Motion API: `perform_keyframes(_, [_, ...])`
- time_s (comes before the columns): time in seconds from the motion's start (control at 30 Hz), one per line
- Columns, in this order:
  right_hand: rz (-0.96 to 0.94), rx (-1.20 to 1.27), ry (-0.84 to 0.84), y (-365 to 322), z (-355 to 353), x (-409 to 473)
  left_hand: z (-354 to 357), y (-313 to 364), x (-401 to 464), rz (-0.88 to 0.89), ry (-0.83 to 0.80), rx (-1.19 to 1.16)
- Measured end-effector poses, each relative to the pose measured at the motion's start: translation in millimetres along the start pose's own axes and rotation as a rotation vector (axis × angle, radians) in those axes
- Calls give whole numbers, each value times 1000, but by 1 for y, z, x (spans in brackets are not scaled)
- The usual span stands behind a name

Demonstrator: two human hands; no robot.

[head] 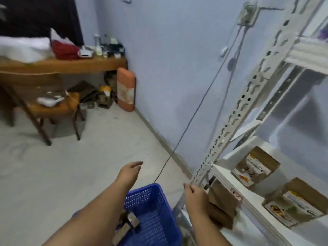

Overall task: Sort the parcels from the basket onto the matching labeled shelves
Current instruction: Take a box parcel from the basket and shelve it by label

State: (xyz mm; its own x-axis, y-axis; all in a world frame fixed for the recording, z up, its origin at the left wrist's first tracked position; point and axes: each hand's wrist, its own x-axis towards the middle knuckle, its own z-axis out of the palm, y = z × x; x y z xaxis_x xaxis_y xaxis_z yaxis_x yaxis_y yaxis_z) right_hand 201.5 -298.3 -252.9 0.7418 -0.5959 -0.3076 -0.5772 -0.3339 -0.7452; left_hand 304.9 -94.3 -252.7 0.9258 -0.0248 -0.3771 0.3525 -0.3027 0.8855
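A blue plastic basket stands on the floor below my arms, with a small dark parcel lying in it. My left hand reaches out past the basket's far rim, fingers straight, holding nothing. My right hand is beside the white rack's front post and seems to pinch a clear plastic parcel that hangs down from it. Two brown labelled boxes lie on a white shelf. Another brown box sits just under that shelf's edge, beside a pink label. The frame is blurred.
A wooden chair and a cluttered wooden desk stand at the left. An orange cushion leans against the blue wall. A cable runs down the wall to the floor near the rack.
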Motion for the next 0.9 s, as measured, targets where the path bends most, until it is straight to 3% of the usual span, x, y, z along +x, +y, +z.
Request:
perform_keyframes(0.17, [-124, -115, -308, -16, 87, 14, -76, -76, 1, -211, 287, -113])
perform_keyframes(0.33, [-169, -235, -531, 2, 170, 40, -94, -159, 3, -386, 435, -222])
perform_keyframes(0.53, [-142, -371, -669, 91, 276, 92, -63, -295, 49, -558, 428, -200])
perform_keyframes(0.7, [-56, -532, -793, 214, 388, 137, -10, -442, 112, -654, 324, -239])
perform_keyframes(0.83, [102, -770, -878, 326, 489, 174, 33, -572, 155, -803, 232, -212])
perform_keyframes(0.9, [259, -763, -874, 373, 534, 185, 49, -622, 171, -882, 216, -243])
